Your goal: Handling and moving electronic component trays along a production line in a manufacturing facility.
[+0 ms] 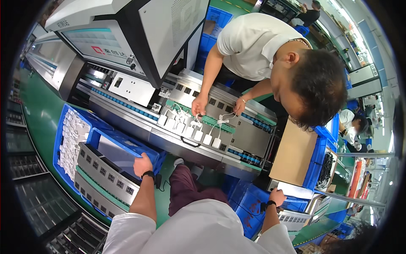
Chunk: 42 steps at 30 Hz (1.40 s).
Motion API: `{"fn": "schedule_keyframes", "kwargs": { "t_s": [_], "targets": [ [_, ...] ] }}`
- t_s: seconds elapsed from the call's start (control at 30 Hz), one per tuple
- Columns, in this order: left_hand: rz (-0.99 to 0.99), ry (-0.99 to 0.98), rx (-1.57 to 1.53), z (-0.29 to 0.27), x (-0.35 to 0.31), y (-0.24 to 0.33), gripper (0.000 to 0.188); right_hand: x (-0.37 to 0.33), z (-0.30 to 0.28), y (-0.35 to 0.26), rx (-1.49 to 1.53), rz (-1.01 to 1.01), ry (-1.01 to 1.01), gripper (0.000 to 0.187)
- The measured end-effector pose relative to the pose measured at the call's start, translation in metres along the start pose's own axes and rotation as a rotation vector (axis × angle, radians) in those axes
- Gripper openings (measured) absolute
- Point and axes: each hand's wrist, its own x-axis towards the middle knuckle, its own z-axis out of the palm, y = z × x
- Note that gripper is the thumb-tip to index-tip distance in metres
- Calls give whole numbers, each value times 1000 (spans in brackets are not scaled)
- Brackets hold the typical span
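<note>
My left hand (143, 165) is at the left, its fingers curled over the rim of a blue crate (122, 144). Beside that hand lies a long metal fixture plate (101, 169) with a row of black sockets and a green strip. My right hand (277, 197) is closed at the right, by the corner of a white-edged surface and above stacked blue crates (249, 205); what it grips, if anything, is hidden. Ahead, several white power adapters (198, 135) with white cables stand in a row on a fixture on the conveyor line. A co-worker's two hands (199, 104) handle the cables there.
A large white machine with a screen (95, 44) stands over the conveyor (148, 131) at the left. White adapters with cables fill another blue crate (72, 144). A cardboard sheet (294, 152) and a bin of black cables (325, 169) are at the right. The co-worker leans over the line.
</note>
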Motion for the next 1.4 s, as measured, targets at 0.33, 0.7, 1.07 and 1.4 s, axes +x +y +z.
{"fn": "schedule_keyframes", "kwargs": {
  "t_s": [0.33, 0.7, 1.07, 1.4],
  "targets": [
    [3, -13, 15, -1, 0, -1, 56, -2, -2, -2, -10, -12, 13, 39],
    [10, -8, 34, 1, 1, 0, 56, -4, -7, -2, 7, -23, 13, 38],
    [4, 17, 11, 1, 1, -2, 53, -5, -6, -4, 24, -11, 51, 38],
    [0, 19, 33, 5, 1, -3, 54, -8, -12, -6, 17, 3, 46, 37]
  ]
}}
